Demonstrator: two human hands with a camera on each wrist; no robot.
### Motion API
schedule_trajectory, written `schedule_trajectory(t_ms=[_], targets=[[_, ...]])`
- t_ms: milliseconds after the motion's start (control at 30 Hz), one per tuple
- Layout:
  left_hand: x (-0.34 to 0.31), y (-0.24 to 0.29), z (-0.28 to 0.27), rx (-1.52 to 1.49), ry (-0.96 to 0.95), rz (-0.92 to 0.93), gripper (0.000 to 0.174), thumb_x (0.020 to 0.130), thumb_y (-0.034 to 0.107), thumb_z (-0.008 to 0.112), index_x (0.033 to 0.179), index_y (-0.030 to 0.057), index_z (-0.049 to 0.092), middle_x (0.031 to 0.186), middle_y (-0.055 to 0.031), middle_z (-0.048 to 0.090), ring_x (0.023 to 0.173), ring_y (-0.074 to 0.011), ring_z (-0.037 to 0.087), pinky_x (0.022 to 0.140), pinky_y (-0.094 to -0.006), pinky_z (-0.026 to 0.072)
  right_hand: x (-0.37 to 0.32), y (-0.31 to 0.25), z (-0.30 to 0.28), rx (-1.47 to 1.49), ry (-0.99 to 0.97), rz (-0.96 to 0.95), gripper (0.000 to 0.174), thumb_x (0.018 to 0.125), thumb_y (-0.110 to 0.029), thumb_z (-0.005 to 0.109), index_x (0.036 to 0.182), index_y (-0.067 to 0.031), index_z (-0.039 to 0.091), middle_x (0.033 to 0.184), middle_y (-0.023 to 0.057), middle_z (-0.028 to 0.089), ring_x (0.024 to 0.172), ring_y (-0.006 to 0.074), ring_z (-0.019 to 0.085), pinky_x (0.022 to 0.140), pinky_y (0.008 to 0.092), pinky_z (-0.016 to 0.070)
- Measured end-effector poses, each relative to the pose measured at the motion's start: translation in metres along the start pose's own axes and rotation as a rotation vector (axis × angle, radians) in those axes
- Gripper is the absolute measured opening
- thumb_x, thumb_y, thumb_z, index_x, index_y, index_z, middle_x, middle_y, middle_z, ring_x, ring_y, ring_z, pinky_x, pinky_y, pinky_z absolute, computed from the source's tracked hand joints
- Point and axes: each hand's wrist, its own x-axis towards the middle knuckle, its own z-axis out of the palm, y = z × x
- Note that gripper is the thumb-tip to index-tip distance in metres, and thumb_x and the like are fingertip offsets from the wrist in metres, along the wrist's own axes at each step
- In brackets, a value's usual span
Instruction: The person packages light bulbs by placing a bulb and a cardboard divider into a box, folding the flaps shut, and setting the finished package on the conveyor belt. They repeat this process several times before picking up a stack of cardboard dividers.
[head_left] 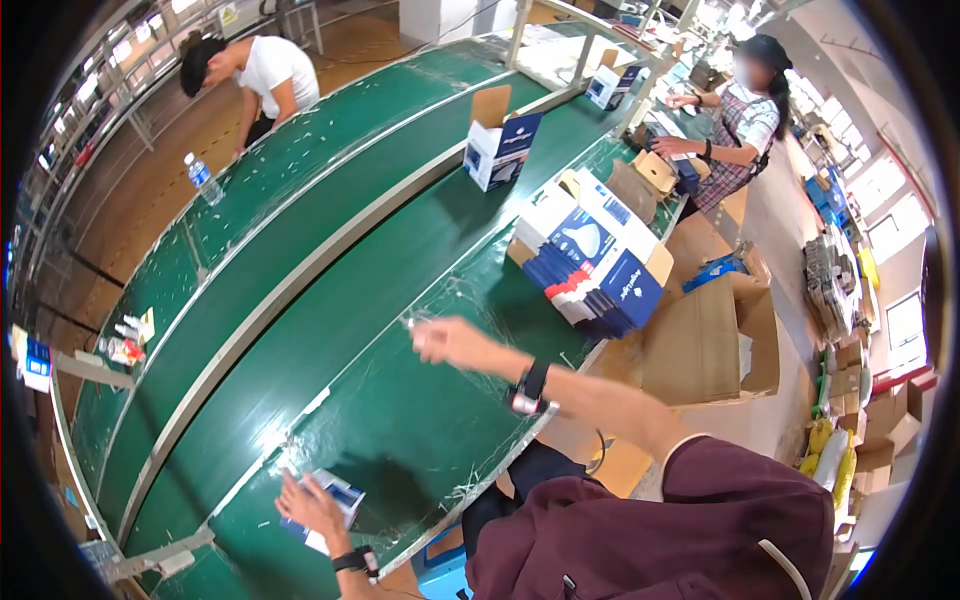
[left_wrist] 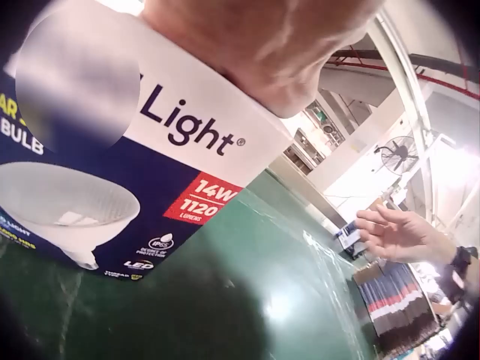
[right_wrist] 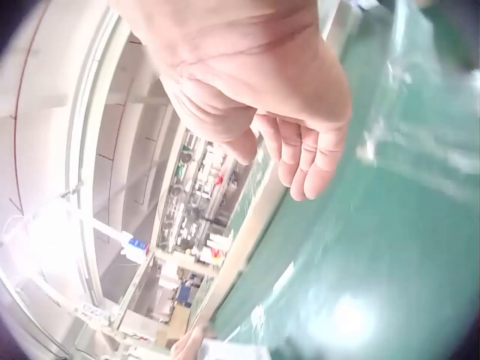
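At the lower left of the head view, my left hand (head_left: 315,512) holds a blue and white bulb box (head_left: 345,494) over the green table. The same box (left_wrist: 172,161) fills much of the left wrist view, tilted, with the heel of my left hand (left_wrist: 262,45) against its upper edge; the fingertips are hidden there. My right hand (head_left: 450,343) is raised over the table, its fingers loosely bent and holding nothing. In the right wrist view that hand (right_wrist: 255,82) hangs above the green surface, and a piece of the box (right_wrist: 232,351) shows at the bottom.
A stack of flattened boxes (head_left: 600,255) stands right of my right hand. Beyond it, an opened box (head_left: 500,150) stands on the belt beside a metal rail (head_left: 300,265). A brown carton (head_left: 695,345) is beside the table. Two people work farther off; a bottle (head_left: 204,180) stands opposite.
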Motion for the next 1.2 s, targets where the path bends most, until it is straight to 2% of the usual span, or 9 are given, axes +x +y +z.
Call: schedule_trajectory(t_ms=[200, 300, 433, 600, 667, 767, 833, 1033, 1200], targets=[[0.016, -0.042, -0.004, 0.050, -0.018, -0.108, 0.055, 0.112, 0.035, 0.042, 0.154, -0.0002, 0.045, 0.149, -0.0207, 0.056, 0.138, -0.0368, 0.048, 0.122, -0.0514, 0.0261, 0.101, -0.108, -0.221, -0.244, 0.536, -0.157, 0.072, 0.097, -0.027, 0.070, 0.155, 0.0037, 0.040, 0.092, 0.0142, 0.072, 0.075, 0.0161, 0.071, 0.064, 0.0316, 0.0582], [0.026, -0.022, -0.021, 0.277, -0.083, -0.076, 0.061, 0.113, 0.036, 0.040, 0.162, 0.0004, 0.031, 0.166, -0.0202, 0.034, 0.154, -0.0383, 0.028, 0.127, -0.0508, 0.0190, 0.138, -0.123, -0.301, -0.880, 0.690, -0.209, 0.078, 0.095, -0.032, 0.067, 0.157, 0.0028, 0.034, 0.101, 0.0267, 0.074, 0.092, 0.0418, 0.074, 0.080, 0.0504, 0.0589], [0.030, 0.038, -0.037, 0.373, 0.088, -0.025, 0.069, 0.111, 0.040, 0.043, 0.164, 0.0002, 0.026, 0.172, -0.0197, 0.022, 0.159, -0.0382, 0.019, 0.129, -0.0509, 0.0148, 0.170, -0.131, -0.334, -1.064, 0.545, -0.060, 0.050, 0.095, -0.035, 0.068, 0.126, -0.0010, 0.049, 0.105, 0.0289, 0.073, 0.100, 0.0477, 0.071, 0.085, 0.0570, 0.0552], [0.010, 0.156, -0.044, -0.044, -0.033, -0.014, 0.070, 0.104, 0.022, 0.057, 0.163, -0.0004, 0.028, 0.170, -0.0239, 0.025, 0.156, -0.0419, 0.026, 0.127, -0.0513, 0.0232, 0.187, -0.120, -0.319, -1.178, 0.646, -0.277, 0.027, 0.101, -0.024, 0.063, 0.098, 0.0024, 0.062, 0.080, 0.0223, 0.074, 0.081, 0.0401, 0.075, 0.070, 0.0482, 0.0605], [0.009, 0.196, -0.039, -0.260, -0.152, -0.040, 0.073, 0.100, 0.013, 0.062, 0.163, -0.0016, 0.028, 0.170, -0.0249, 0.025, 0.156, -0.0433, 0.028, 0.125, -0.0508, 0.0269, 0.172, -0.123, -0.296, -1.654, 0.414, -0.305, 0.016, 0.094, -0.018, 0.065, 0.093, -0.0020, 0.067, 0.083, 0.0162, 0.069, 0.072, 0.0299, 0.076, 0.057, 0.0412, 0.0606], [0.020, 0.217, -0.015, -0.387, -0.149, 0.084, 0.073, 0.100, 0.014, 0.061, 0.163, -0.0011, 0.028, 0.170, -0.0241, 0.025, 0.156, -0.0429, 0.026, 0.125, -0.0504, 0.0271, 0.139, -0.128, -0.255, -1.810, 0.344, -0.604, 0.015, 0.091, -0.016, 0.065, 0.092, -0.0016, 0.067, 0.080, 0.0167, 0.067, 0.064, 0.0329, 0.072, 0.052, 0.0444, 0.0565], [0.034, 0.234, -0.018, -0.482, -0.148, 0.148, 0.081, 0.097, 0.010, 0.066, 0.165, 0.0011, 0.023, 0.172, -0.0240, 0.020, 0.157, -0.0432, 0.025, 0.126, -0.0504, 0.0270, 0.128, -0.122, -0.220, -1.089, 0.426, -0.570, 0.016, 0.090, -0.017, 0.064, 0.091, -0.0009, 0.063, 0.070, 0.0180, 0.065, 0.062, 0.0374, 0.070, 0.051, 0.0480, 0.0534], [0.067, 0.259, -0.077, -0.269, 0.018, 0.395, 0.102, 0.079, -0.001, 0.078, 0.165, 0.0050, 0.022, 0.172, -0.0239, 0.017, 0.157, -0.0423, 0.024, 0.123, -0.0501, 0.0348, 0.050, -0.097, -0.141, -1.041, -0.143, -0.844, 0.017, 0.091, -0.017, 0.064, 0.086, -0.0037, 0.054, 0.066, 0.0199, 0.061, 0.064, 0.0410, 0.067, 0.056, 0.0502, 0.0518], [0.059, 0.242, -0.105, -0.297, -0.235, 0.777, 0.062, 0.070, 0.003, 0.085, 0.130, 0.0126, 0.070, 0.144, -0.0172, 0.059, 0.140, -0.0405, 0.049, 0.109, -0.0481, 0.0464, 0.021, -0.083, -0.094, -0.699, -0.408, -0.732, 0.014, 0.088, -0.009, 0.061, 0.100, -0.0093, 0.067, 0.089, 0.0162, 0.070, 0.086, 0.0414, 0.068, 0.073, 0.0500, 0.0560]])
